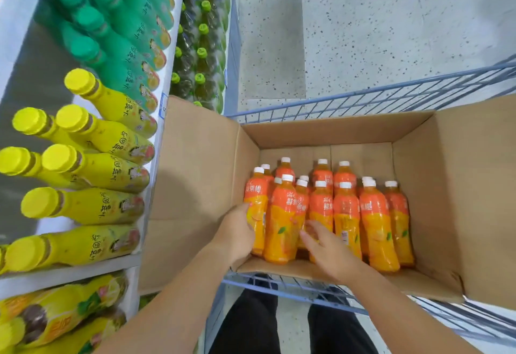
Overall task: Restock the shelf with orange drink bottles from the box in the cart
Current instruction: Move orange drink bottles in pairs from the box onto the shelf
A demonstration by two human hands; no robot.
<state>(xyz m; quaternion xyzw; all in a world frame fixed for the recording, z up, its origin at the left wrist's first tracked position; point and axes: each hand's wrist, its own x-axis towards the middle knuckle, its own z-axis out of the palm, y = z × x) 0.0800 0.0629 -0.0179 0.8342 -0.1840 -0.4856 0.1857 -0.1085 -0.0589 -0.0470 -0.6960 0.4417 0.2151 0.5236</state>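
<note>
**Tight cluster could topple on the lift**

Orange drink bottles (321, 208) stand packed in the cardboard box (201, 175), lower centre of frame. Left hand (237, 231) wraps the leftmost bottle (256, 208); right hand (326, 244) hovers spread, fingers apart. Pulling one bottle out may tip its neighbours.
</note>
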